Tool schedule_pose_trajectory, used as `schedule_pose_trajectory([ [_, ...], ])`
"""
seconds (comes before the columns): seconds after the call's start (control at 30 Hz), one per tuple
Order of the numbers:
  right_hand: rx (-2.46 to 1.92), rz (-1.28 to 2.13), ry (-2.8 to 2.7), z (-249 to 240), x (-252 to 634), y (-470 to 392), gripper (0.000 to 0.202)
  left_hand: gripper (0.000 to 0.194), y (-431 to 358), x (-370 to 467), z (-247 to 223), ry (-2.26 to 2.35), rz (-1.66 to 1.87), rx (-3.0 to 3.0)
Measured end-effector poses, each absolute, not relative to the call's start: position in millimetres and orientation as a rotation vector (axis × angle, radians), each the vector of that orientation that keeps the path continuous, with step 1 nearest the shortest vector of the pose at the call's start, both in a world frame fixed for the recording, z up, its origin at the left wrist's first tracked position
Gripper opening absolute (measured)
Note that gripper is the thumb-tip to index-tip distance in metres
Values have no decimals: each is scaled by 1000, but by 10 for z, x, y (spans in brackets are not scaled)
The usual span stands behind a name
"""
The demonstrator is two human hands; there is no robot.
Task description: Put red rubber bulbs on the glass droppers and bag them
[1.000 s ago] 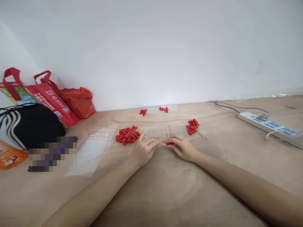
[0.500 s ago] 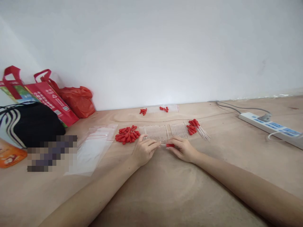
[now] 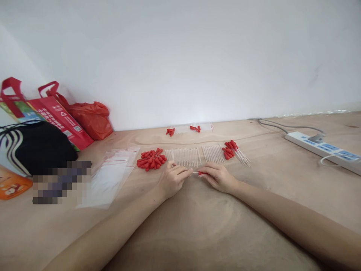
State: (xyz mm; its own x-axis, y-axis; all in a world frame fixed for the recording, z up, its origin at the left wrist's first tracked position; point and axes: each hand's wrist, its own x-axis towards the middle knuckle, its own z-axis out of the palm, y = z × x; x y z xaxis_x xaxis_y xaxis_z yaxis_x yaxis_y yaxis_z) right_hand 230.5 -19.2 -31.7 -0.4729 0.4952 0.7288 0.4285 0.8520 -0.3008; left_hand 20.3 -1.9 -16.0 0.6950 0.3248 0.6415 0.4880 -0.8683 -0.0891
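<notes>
Pinched in my left hand (image 3: 173, 178) is a thin glass dropper tube (image 3: 195, 173), lying sideways. My right hand (image 3: 220, 177) is closed on a red rubber bulb (image 3: 200, 173), which meets the tube's right end; how far the tube sits inside is hidden. Just beyond the hands lie two rows of clear tubes, a left row (image 3: 183, 156) and a right row (image 3: 213, 153). A heap of red bulbs (image 3: 151, 160) lies left of them. To the right are a few loose bulbs (image 3: 228, 153) and several droppers with bulbs fitted (image 3: 239, 153).
Clear zip bags (image 3: 113, 180) lie at the left. Behind them stand a black bag (image 3: 42, 148), a red shopping bag (image 3: 62, 116) and a red plastic bag (image 3: 93, 118). A power strip (image 3: 324, 148) with cables lies right. More bulbs (image 3: 195, 128) lie near the wall.
My right fingers now cover more of the red bulb, leaving a shorter red part in sight. The hands otherwise stay almost in place; the view has shifted slightly.
</notes>
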Motion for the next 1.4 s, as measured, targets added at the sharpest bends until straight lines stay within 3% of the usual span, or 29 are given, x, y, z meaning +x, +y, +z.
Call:
schedule_pose_trajectory([
  [0.63, -735, -93, -2272, -259, 2278, -228, 16, 26, -60, 237, -137, -597, -912, -2625],
  [1.4, -712, 40, -2327, -259, 2242, -193, 16, 25, -93, 287, -135, -561, -895, -2577],
])
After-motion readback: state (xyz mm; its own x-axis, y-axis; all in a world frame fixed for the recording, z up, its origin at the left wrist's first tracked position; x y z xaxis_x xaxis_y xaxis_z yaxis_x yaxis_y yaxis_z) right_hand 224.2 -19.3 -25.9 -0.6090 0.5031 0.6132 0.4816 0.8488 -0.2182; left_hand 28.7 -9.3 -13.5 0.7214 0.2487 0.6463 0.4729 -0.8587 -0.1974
